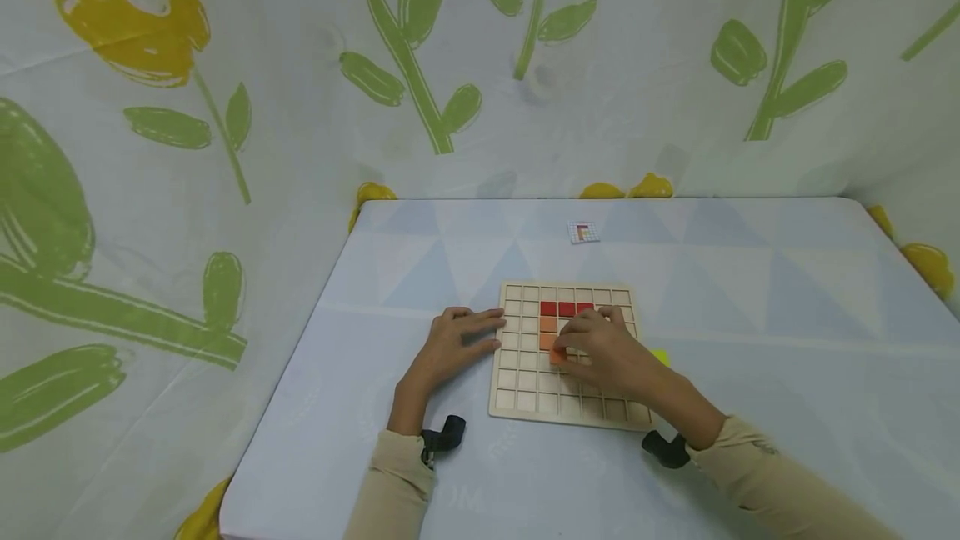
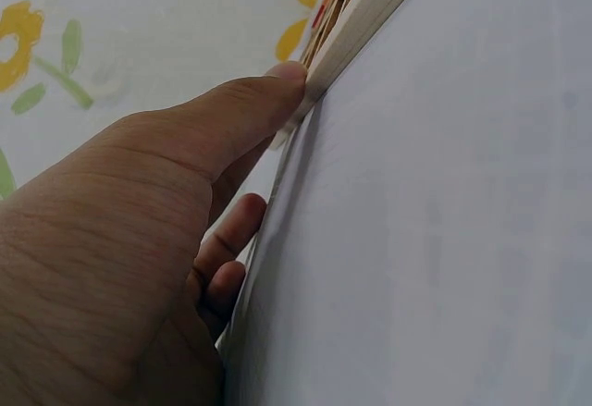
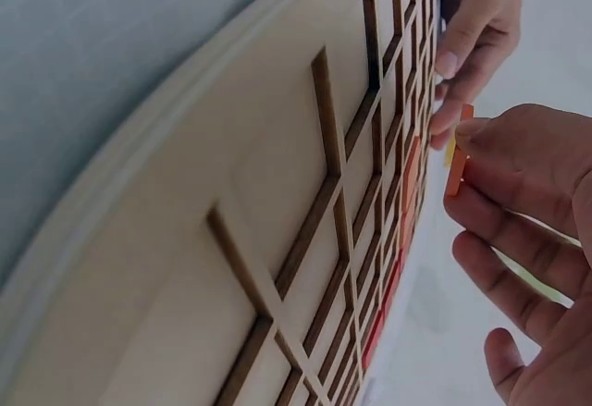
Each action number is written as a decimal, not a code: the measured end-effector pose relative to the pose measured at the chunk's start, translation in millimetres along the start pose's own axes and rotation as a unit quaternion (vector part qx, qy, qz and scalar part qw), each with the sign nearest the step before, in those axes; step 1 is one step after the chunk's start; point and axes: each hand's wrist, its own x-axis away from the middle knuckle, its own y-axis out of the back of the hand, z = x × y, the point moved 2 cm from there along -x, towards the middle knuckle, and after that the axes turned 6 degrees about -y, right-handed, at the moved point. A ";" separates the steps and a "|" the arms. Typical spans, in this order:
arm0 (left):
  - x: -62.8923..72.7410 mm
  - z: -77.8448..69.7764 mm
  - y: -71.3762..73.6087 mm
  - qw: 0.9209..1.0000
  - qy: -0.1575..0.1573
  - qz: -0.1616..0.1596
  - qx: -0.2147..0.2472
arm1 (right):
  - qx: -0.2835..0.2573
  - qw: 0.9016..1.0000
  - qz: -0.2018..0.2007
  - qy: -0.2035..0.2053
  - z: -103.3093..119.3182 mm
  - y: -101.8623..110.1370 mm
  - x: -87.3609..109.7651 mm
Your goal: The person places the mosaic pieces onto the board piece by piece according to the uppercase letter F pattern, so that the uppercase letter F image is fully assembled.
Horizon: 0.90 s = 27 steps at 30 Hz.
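White cloth backdrop, yellow flowers, green stems and leaves, behind and left of the board. Pale bench with blue triangle print, under the board. Wooden grid board lies flat on bench, square cells, low rim. Beige sleeves on both arms, near side of the board.

Right hand over the board, narrow: thumb and finger pinch one orange tile, other fingers loosely bent and apart. Left hand at the board's left edge, wide, fingers stretched out; left wrist view has thumb tip touching that edge. Black wrist devices, one per wrist, near the board's bottom corners.

Small printed card beyond the board's far edge, coloured squares on it. Yellow piece just right of the board, partly behind right forearm. Red tiles, three in a row, in the board's upper part. Two orange tiles in the board, column under leftmost red. Held orange tile just below them, tilted, above board surface.
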 end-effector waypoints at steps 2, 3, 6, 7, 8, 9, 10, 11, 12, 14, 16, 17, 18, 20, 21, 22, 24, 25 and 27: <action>-0.4 -0.1 -0.5 1.000 -0.001 0.002 -0.005 | -0.002 1.000 -0.004 0.006 1.4 -2.0 -0.7; -0.5 -0.2 -0.6 1.000 -0.001 0.002 -0.006 | -0.001 1.000 -0.007 0.010 2.0 -3.1 -1.1; -0.4 -0.6 -0.2 1.000 0.002 0.002 -0.005 | 0.002 1.000 -0.015 0.020 2.1 -7.5 -2.7; -0.3 -0.9 0.0 1.000 0.001 0.002 -0.005 | 0.004 1.000 -0.017 0.024 2.4 -8.7 -3.3; -0.2 -1.1 0.1 1.000 0.003 0.003 -0.004 | 0.009 0.999 -0.018 0.026 2.7 -9.8 -3.8; -0.2 -1.5 0.3 1.000 0.005 0.004 -0.003 | 0.013 0.999 -0.018 0.027 3.1 -10.6 -4.1; -0.2 -1.8 0.5 1.000 0.005 0.005 -0.003 | 0.017 0.999 -0.016 0.028 3.6 -11.4 -4.5; -0.3 -2.1 0.6 1.000 0.005 0.006 -0.004 | 0.021 0.999 -0.013 0.026 4.2 -11.8 -4.8; -0.4 -2.4 0.8 1.000 0.005 0.007 -0.004 | 0.027 0.999 -0.009 0.025 4.9 -12.3 -5.1; -0.6 -2.7 0.9 1.000 0.007 0.007 -0.003 | 0.039 0.999 0.003 0.023 5.9 -13.4 -5.4; -0.8 -2.7 0.9 1.000 0.007 0.006 -0.003 | 0.054 0.998 0.014 0.024 7.0 -14.3 -5.5; -0.8 -2.6 0.8 1.000 0.006 0.005 -0.002 | 0.061 0.998 0.017 0.025 7.4 -14.6 -5.5; -0.9 -2.4 0.7 1.000 0.007 0.005 -0.002 | 0.068 0.997 0.018 0.028 7.7 -14.9 -5.4; -0.9 -1.8 0.3 1.000 0.006 0.004 -0.001 | 0.075 0.996 0.017 0.034 8.1 -15.3 -5.0; -1.1 -1.4 0.1 1.000 0.008 0.006 -0.001 | 0.076 0.996 0.015 0.036 7.9 -15.5 -4.7; -1.0 -1.2 0.1 1.000 0.007 0.006 0.000 | 0.075 0.996 0.014 0.037 7.9 -15.5 -4.4; -0.7 -1.0 0.3 1.000 0.007 0.006 0.001 | 0.073 0.996 0.012 0.040 7.3 -16.0 -3.9; -0.5 -0.9 0.4 1.000 0.006 0.005 0.001 | 0.072 0.997 0.011 0.041 7.0 -16.3 -3.8; -0.2 -0.6 0.6 1.000 0.004 0.004 0.003 | 0.070 0.997 0.012 0.040 6.5 -17.0 -3.7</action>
